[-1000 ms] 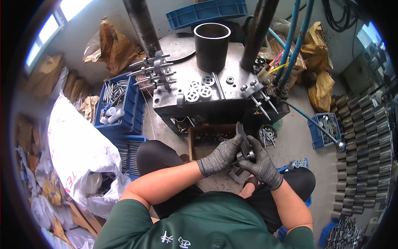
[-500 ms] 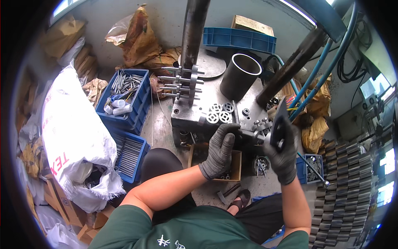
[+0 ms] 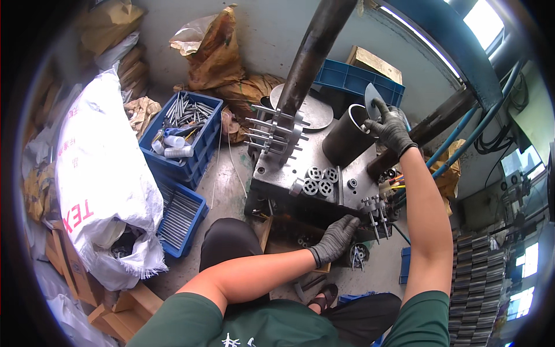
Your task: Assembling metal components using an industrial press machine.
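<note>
My right hand (image 3: 393, 133), in a dark grey glove, is raised beside the top of an upright steel tube (image 3: 346, 143). It grips a thin grey metal plate (image 3: 372, 97), seen nearly edge-on just beyond the tube's rim. My left hand (image 3: 335, 240), also gloved, rests low by the front edge of the steel press bed (image 3: 277, 184), fingers stretched out and holding nothing I can see. Several round slotted metal discs (image 3: 325, 187) lie on the bed in front of the tube. A disc assembly with long pins (image 3: 376, 209) sits at the bed's front right corner.
A larger pin-and-disc assembly (image 3: 280, 136) stands by the left steel column (image 3: 318, 55). Blue crates (image 3: 199, 139) with metal pins and a white woven sack (image 3: 110, 173) are on the left. Blue hoses (image 3: 480, 136) hang at the right. Pliers (image 3: 358, 254) stand in a container below.
My right hand has swung up and away with the plate, toward the tube's top. My left hand has moved down and right, its fingers now straightened. The view has shifted.
</note>
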`<state>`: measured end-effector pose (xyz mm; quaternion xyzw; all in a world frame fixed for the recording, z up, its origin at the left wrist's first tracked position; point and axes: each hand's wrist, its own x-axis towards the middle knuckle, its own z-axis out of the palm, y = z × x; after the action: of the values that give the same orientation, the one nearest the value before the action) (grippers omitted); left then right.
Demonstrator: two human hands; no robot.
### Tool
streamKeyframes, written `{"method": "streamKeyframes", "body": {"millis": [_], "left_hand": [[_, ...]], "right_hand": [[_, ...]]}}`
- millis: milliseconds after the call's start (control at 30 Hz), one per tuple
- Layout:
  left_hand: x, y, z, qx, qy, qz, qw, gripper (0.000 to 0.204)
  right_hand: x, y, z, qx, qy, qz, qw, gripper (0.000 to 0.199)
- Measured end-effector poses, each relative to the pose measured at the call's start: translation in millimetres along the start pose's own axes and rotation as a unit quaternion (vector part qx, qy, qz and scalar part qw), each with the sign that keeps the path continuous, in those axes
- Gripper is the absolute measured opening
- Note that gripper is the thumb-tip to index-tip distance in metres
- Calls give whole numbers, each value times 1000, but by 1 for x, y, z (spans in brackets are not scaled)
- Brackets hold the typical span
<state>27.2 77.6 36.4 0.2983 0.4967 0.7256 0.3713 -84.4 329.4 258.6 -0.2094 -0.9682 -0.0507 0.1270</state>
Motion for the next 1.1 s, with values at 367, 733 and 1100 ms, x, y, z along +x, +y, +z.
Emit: {"method": "streamKeyframes", "body": {"millis": [367, 733, 1100], "left_hand": [[-5, -14, 6, -12, -27, -58, 998, 34], [-18, -19, 8, -45, -52, -121, 990, 38], [-24, 1, 6, -3, -54, -92, 994, 41]], "right_hand": [[27, 15, 13, 223, -132, 24, 966, 64], [61, -26, 41, 53, -118, 49, 990, 52], [63, -23, 46, -6, -105, -39, 994, 52]]}}
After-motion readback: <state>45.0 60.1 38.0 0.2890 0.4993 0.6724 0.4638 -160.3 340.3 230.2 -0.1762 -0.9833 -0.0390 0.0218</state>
